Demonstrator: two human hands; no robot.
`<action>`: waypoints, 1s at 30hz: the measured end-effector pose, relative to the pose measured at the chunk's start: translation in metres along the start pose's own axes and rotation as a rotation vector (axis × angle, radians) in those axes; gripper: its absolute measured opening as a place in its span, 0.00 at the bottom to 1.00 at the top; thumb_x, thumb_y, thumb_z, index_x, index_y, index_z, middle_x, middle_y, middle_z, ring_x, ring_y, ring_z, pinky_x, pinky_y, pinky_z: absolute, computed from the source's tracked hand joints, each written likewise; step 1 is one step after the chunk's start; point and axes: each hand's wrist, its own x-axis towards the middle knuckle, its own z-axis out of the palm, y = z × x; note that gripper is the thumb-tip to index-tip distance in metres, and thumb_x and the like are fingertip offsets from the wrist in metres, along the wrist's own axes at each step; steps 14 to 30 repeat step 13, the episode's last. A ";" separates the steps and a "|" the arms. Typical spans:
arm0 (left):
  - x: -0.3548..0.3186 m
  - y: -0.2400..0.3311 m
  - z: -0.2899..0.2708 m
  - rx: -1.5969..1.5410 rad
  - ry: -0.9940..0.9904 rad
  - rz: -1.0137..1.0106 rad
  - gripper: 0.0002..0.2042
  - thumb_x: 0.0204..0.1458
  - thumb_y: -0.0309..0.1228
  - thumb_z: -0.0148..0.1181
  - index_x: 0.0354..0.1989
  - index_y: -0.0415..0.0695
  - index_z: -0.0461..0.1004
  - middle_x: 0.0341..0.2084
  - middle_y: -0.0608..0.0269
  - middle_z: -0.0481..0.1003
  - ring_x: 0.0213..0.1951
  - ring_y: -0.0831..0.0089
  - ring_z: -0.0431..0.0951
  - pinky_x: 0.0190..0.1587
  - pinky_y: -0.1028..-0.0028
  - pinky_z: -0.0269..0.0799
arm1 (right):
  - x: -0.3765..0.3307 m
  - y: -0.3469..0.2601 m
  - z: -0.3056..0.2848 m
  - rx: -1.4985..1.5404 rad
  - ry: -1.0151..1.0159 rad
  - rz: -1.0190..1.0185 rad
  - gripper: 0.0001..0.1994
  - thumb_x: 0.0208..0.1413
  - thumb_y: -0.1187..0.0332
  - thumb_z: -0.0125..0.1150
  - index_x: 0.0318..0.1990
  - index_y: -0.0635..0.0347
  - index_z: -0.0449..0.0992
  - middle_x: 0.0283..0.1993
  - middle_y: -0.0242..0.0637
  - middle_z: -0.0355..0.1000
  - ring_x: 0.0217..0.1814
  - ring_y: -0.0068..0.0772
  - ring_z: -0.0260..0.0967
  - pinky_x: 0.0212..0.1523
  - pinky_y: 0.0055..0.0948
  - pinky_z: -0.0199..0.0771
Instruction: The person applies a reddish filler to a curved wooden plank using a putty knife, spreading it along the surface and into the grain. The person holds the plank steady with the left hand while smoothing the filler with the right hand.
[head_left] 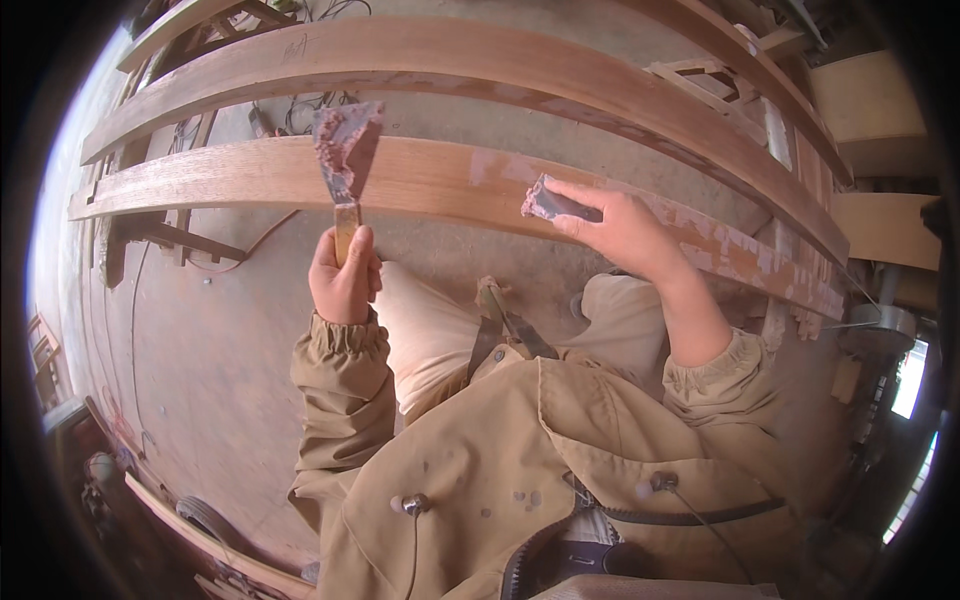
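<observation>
My left hand (342,276) is closed around the wooden handle of a putty knife (345,160), held upright. Pinkish putty clings to its wide blade. In my right hand (632,236), a small dark flat scraper (572,206) is pinched between thumb and fingers, with putty along its left edge. Both tools are over the nearest wooden beam (230,178), a long board that looks curved. Pink smears of putty (735,250) cover much of its right half; its left half shows bare grain. Whether the scraper touches the beam, I cannot tell.
Beyond lies a second long beam (400,55), with another (745,75) farther off at the upper right. A wooden support (195,238) stands under the left ends. Cables run over the concrete floor (230,330). At the right is a round metal part (880,325); a black wheel (205,522) is lower left.
</observation>
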 end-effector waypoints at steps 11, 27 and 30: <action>0.128 0.019 -0.050 0.116 0.407 0.408 0.14 0.47 0.40 0.65 0.29 0.41 0.74 0.19 0.68 0.72 0.22 0.84 0.69 0.25 0.83 0.64 | 0.008 -0.017 0.029 -0.424 -0.084 0.075 0.21 0.52 0.57 0.56 0.55 0.42 0.69 0.38 0.49 0.74 0.43 0.50 0.70 0.42 0.43 0.71; 0.144 0.022 -0.048 0.147 0.420 0.417 0.15 0.46 0.40 0.65 0.31 0.39 0.74 0.19 0.68 0.72 0.23 0.83 0.70 0.26 0.84 0.64 | 0.011 -0.022 0.024 -0.467 -0.121 0.084 0.22 0.52 0.57 0.56 0.56 0.41 0.68 0.38 0.49 0.74 0.43 0.50 0.71 0.42 0.43 0.71; 0.144 0.022 -0.048 0.147 0.420 0.417 0.15 0.46 0.40 0.65 0.31 0.39 0.74 0.19 0.68 0.72 0.23 0.83 0.70 0.26 0.84 0.64 | 0.011 -0.022 0.024 -0.467 -0.121 0.084 0.22 0.52 0.57 0.56 0.56 0.41 0.68 0.38 0.49 0.74 0.43 0.50 0.71 0.42 0.43 0.71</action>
